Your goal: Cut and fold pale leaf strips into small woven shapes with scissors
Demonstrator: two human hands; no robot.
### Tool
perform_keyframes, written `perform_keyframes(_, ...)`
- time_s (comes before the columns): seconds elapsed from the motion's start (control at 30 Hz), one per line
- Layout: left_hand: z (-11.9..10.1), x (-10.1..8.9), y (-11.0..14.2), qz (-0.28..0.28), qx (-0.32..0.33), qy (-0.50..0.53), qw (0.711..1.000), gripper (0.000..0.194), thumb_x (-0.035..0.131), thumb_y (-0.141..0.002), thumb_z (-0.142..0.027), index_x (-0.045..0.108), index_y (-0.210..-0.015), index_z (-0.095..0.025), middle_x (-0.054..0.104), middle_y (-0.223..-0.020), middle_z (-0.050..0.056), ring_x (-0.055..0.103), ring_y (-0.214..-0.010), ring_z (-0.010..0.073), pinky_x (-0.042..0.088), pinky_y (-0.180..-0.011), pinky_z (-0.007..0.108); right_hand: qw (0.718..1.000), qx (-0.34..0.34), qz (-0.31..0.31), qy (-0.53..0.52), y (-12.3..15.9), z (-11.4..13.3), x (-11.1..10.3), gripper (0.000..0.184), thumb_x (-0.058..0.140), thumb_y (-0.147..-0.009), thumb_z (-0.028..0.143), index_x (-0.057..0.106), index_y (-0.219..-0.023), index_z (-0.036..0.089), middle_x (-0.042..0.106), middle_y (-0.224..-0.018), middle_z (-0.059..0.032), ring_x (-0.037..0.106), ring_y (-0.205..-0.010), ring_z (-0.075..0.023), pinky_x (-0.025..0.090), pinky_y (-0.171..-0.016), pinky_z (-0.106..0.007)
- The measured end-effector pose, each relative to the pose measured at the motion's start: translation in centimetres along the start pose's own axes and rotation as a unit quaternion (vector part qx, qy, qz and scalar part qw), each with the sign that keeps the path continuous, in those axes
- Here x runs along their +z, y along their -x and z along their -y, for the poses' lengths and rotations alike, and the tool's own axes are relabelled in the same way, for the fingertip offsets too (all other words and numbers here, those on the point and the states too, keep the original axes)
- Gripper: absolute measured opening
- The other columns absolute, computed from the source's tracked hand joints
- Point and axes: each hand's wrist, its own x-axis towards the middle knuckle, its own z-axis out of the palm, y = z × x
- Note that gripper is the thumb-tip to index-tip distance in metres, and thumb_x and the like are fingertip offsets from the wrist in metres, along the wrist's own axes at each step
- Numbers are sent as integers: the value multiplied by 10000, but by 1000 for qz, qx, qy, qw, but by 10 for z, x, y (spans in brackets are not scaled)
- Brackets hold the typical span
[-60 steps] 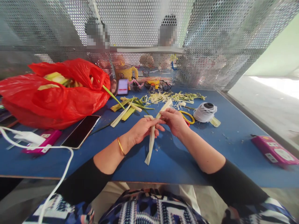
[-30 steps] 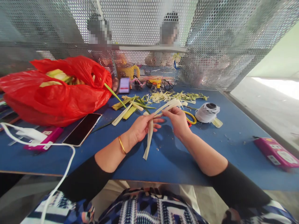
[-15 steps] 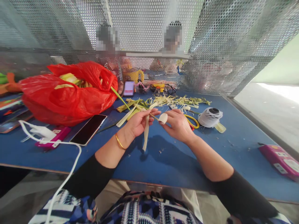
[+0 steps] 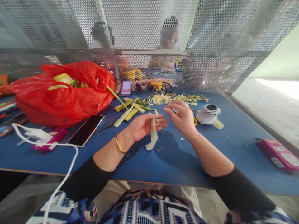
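My left hand [image 4: 143, 126] is closed on a pale folded leaf strip [image 4: 153, 135], whose loose end curls down onto the blue table [image 4: 168, 155]. My right hand [image 4: 183, 119] hovers just to the right of it, fingers slightly curled and apart, with nothing in them. A gold bangle sits on my left wrist. Behind my right hand lie yellow-handled scissors [image 4: 195, 121], mostly hidden, and a spool of white thread [image 4: 207, 113].
A red plastic bag [image 4: 63, 93] of leaves stands at the left. A phone [image 4: 85, 130], a pink device [image 4: 50, 138] with a white cable and another pink device [image 4: 277, 155] lie on the table. Leaf strips and scraps [image 4: 163, 99] lie along the back. Other people sit behind a perforated metal screen [image 4: 210, 40].
My right hand has let go of the upper end of the strip and drawn slightly right. The strip now hangs shorter and folded from my left hand.
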Motion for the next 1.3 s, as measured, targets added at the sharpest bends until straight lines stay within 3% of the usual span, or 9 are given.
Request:
perform_keyframes(0.13,17,2,-1,80,-27,-70,994,194,577,-751,-62,731,-865,-90,764,-848,126,741,-834,237,543,-819,331,991,12,131,-37,8,6,13,319,647,-851,381,682,-577,222,702,-761,-46,619,-814,-211,425,-877,-403)
perform_keyframes(0.27,26,6,-3,65,-45,-108,991,137,641,-699,-71,735,-796,-94,761,-801,122,737,-792,226,536,-780,317,936,182,234,-189,12,6,19,266,762,-708,408,659,-569,205,623,-591,4,540,-568,-143,421,-604,-299)
perform_keyframes(0.4,28,8,-5,-5,-49,-117,992,54,700,-738,-141,732,-754,-101,759,-803,111,720,-704,186,518,-657,256,885,281,191,-320,13,12,17,235,755,-660,408,645,-664,200,575,-573,32,418,-467,-91,322,-466,-252)
perform_keyframes(0.57,18,5,-7,-79,-43,-48,995,164,613,-852,-192,724,-769,-104,760,-862,129,718,-704,180,417,-465,198,956,124,40,-262,12,21,13,142,701,-716,293,611,-635,218,596,-727,-3,527,-710,-151,441,-674,-303)
perform_keyframes(0.8,-5,0,-5,-97,-26,60,993,283,433,-940,-129,709,-980,-77,755,-846,123,729,-712,169,344,-345,158,995,-37,-26,-89,21,29,12,137,565,-859,221,618,-734,237,627,-742,-24,569,-722,-177,453,-701,-326)
perform_keyframes(0.93,-9,-3,-4,-101,-6,107,989,347,366,-957,-111,686,-1081,-59,744,-776,103,675,-560,122,380,-354,162,982,-186,-1,42,26,26,12,163,521,-913,195,663,-842,231,686,-820,-49,609,-734,-171,443,-682,-309)
perform_keyframes(1.07,-12,-6,-3,-113,21,150,982,379,336,-959,-98,655,-1149,-21,751,-833,131,711,-656,145,513,-512,186,914,-356,31,193,26,20,16,209,501,-928,137,668,-828,212,714,-807,-28,586,-694,-146,418,-759,-313)
perform_keyframes(1.17,-14,-7,-2,-103,37,167,980,376,342,-954,-90,634,-1178,-11,749,-845,131,733,-738,175,557,-606,217,895,-390,31,216,26,15,21,224,488,-929,94,659,-819,187,713,-767,-18,579,-682,-140,417,-803,-311)
perform_keyframes(1.3,-17,-6,1,-95,44,180,978,387,341,-957,-89,600,-1238,-30,753,-912,138,739,-816,188,560,-623,222,907,-367,40,205,26,10,25,202,491,-927,89,655,-859,186,715,-766,-7,590,-683,-139,426,-854,-316)
